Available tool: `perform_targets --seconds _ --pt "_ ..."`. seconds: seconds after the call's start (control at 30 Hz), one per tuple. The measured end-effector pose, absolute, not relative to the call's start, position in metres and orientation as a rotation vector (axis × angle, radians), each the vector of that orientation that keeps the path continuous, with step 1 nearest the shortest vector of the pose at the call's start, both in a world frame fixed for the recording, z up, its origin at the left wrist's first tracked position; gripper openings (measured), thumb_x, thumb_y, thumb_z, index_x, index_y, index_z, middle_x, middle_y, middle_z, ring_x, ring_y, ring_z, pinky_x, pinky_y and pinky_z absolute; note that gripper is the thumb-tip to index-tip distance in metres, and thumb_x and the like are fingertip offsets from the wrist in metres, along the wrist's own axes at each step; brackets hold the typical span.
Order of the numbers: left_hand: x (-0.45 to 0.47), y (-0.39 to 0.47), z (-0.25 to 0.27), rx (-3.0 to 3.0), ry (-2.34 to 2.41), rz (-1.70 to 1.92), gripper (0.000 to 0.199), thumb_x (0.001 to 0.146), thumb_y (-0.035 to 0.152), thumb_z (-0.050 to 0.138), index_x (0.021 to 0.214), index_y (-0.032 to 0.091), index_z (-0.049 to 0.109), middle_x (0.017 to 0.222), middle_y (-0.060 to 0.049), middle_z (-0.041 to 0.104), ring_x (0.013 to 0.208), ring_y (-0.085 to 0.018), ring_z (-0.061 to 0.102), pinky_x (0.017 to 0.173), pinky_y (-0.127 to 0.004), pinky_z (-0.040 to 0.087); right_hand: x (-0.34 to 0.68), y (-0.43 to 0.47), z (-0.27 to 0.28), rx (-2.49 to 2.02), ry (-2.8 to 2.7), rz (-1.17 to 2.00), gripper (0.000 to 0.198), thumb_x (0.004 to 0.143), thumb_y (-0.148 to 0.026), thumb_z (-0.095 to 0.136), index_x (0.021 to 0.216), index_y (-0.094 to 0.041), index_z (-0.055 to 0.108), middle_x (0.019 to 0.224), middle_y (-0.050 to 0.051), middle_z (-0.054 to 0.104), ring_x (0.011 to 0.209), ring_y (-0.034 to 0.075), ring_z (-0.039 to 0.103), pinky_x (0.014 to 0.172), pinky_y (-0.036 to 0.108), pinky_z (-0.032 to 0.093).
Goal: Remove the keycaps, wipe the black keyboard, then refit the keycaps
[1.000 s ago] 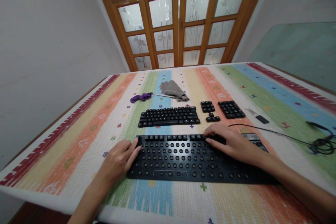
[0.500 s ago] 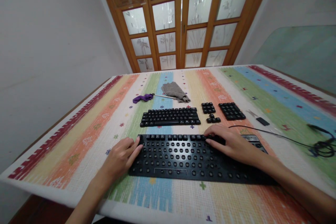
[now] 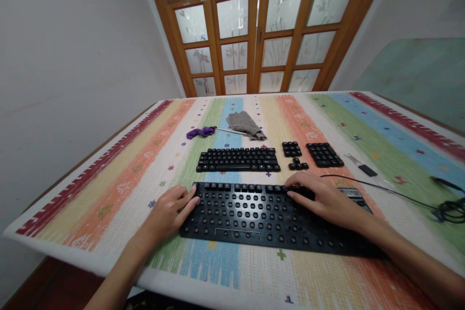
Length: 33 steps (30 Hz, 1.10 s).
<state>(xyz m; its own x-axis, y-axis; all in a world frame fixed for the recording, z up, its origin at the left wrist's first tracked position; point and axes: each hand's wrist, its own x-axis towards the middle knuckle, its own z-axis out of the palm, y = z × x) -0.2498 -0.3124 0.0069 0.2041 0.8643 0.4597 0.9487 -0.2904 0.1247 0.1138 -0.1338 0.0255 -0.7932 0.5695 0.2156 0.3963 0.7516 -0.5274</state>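
Note:
A black keyboard base lies across the near part of the table. Its top row carries keycaps, while bare key posts show below. My left hand closes around the upper left corner, with thumb and forefinger on the edge. Over the right part of the top row, my right hand is bent, its fingertips and thumb close together on the board; a small keycap under them cannot be made out. Behind the base, loose keycaps are laid out in keyboard order, with smaller groups of arrow keys and number-pad keys.
A grey cloth, a purple cloth and a thin white stick lie farther back. To the right are a small black-handled tool and a coiled cable. The striped tablecloth covers the table.
The view has shifted slightly, moving the scene a little to the right. Both hands stay at the same places on the keyboard base.

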Motion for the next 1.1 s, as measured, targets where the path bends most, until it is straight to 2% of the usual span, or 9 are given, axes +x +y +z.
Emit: perform_targets --seconds 0.2,0.4,0.6,0.9,1.1 --pt "-0.263 -0.311 0.016 -2.306 -1.85 -0.818 0.027 0.098 0.027 0.05 0.115 0.018 0.069 0.088 -0.005 0.063 0.08 -0.016 0.062 0.073 -0.03 0.054 0.114 -0.129 0.026 -0.74 -2.61 0.626 0.02 0.095 -0.037 0.05 0.093 -0.023 0.065 0.094 0.007 0.068 0.088 0.023 0.063 0.08 0.039 0.052" --pt "-0.266 -0.308 0.02 -2.426 -1.677 -0.674 0.028 0.098 0.023 0.046 0.11 0.015 0.069 0.08 -0.005 0.061 0.072 -0.015 0.057 0.064 -0.027 0.05 0.112 -0.128 0.031 -0.747 -2.589 0.585 0.022 0.095 -0.038 0.05 0.092 -0.023 0.066 0.094 0.007 0.068 0.089 0.022 0.063 0.081 0.039 0.051" --pt "-0.27 -0.299 0.025 -2.415 -1.698 -0.795 0.025 0.099 0.025 0.049 0.109 0.017 0.07 0.084 -0.005 0.062 0.076 -0.014 0.059 0.069 -0.027 0.051 0.108 -0.131 0.037 -0.748 -2.583 0.593 0.023 0.096 -0.039 0.049 0.094 -0.024 0.066 0.095 0.008 0.069 0.09 0.023 0.063 0.081 0.04 0.052" --pt "-0.279 -0.29 0.014 -2.469 -1.824 -0.854 0.023 0.098 0.032 0.053 0.105 0.023 0.073 0.085 -0.004 0.061 0.077 -0.014 0.059 0.069 -0.028 0.051 0.057 -0.128 0.041 -0.509 -2.645 0.59 0.013 0.093 -0.026 0.052 0.092 -0.022 0.065 0.094 0.007 0.068 0.095 0.023 0.058 0.085 0.04 0.047" --pt "-0.276 -0.293 0.008 -2.412 -1.886 -0.96 0.021 0.098 0.03 0.054 0.101 0.02 0.073 0.084 -0.004 0.062 0.079 -0.015 0.06 0.073 -0.031 0.051 -0.036 -0.1 0.047 -0.308 -2.723 0.377 0.01 0.086 -0.016 0.058 0.088 -0.016 0.068 0.087 0.009 0.069 0.09 0.024 0.056 0.088 0.039 0.043"
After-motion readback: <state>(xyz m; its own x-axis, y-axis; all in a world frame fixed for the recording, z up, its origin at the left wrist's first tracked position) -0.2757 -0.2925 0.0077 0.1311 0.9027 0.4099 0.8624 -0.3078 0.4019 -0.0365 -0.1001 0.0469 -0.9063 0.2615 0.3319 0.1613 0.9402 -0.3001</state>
